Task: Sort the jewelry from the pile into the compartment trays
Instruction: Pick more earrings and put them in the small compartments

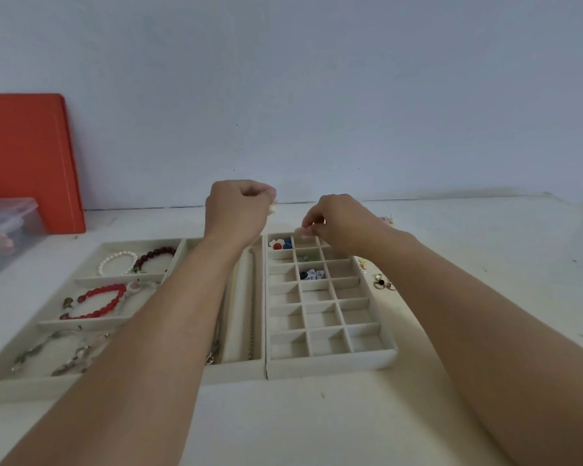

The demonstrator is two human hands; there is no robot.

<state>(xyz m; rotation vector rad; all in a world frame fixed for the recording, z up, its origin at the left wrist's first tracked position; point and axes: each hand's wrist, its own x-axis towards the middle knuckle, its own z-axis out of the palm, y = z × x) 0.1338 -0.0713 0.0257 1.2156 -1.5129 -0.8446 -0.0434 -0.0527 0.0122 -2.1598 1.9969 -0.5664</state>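
Observation:
A cream grid tray [330, 363] with many small compartments lies on the right; its far cells hold red, white and blue beads [281, 244] and small patterned pieces [311, 274]. My right hand [340, 225] hovers over the tray's far row, fingers curled and pinching a small pale pink piece [301, 232]. My left hand [238, 210] is raised beyond the trays, fingers curled around a small cream piece [272, 208]. A wider tray [122, 385] on the left holds a pearl bracelet [117, 262], dark red and red bead bracelets [98, 302] and chains.
Loose rings and earrings [381, 282] lie on the table right of the grid tray. A clear plastic box [4, 230] and an orange board [27, 159] leaning on the wall stand at far left. The wall is close behind the trays.

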